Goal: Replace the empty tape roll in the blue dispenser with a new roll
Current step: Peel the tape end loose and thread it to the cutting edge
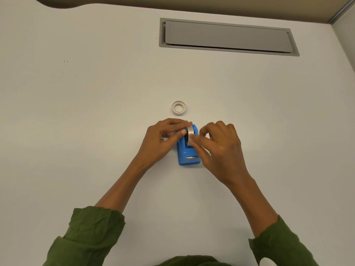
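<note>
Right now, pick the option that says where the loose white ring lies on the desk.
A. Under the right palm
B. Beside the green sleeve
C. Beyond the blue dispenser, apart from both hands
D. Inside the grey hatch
C: the loose white ring lies flat on the desk beyond the blue dispenser, clear of the left hand and the right hand, which both hold a roll seated in the dispenser.

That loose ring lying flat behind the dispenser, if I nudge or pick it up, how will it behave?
The ring lies flat on the desk, so a nudge would probably slide it, not roll it. It looks thin-walled and hollow, so likely very light and easy to pinch. Stood on edge, it would probably roll away on that smooth surface.
</note>
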A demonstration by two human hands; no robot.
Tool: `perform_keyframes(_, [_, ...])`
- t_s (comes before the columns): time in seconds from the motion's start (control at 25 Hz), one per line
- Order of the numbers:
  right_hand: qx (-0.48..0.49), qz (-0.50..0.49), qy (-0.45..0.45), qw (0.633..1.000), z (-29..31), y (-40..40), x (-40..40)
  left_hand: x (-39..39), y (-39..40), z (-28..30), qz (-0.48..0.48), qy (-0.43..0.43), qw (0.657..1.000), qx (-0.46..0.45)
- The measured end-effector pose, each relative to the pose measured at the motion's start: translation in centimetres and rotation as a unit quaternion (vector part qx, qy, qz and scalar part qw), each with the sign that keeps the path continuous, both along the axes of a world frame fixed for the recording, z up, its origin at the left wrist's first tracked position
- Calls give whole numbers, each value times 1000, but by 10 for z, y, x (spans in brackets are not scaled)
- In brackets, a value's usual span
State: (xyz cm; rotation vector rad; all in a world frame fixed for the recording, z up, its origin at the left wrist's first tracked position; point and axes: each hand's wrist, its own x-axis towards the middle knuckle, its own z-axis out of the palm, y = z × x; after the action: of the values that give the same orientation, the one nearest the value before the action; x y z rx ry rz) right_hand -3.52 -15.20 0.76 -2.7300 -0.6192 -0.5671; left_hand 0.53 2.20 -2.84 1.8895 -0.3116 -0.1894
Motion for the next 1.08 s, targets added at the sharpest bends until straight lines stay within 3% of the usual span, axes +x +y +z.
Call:
perform_keyframes(0.44, [17,-8,2,1000,0,2,3,-1,0,2,2,9,1000,1])
perform_keyframes(0.72, [71,-31,57,995,3,2,1,-2,0,3,-15,13,1000,18])
perform_keyframes(0.92, [28,-36,73,996,6,4,-1,-15,12,2,-110,50,992,31])
perform_keyframes(1.08, [-18,-25,71,997,6,7,-3,-20,7,-1,-136,14,983,125])
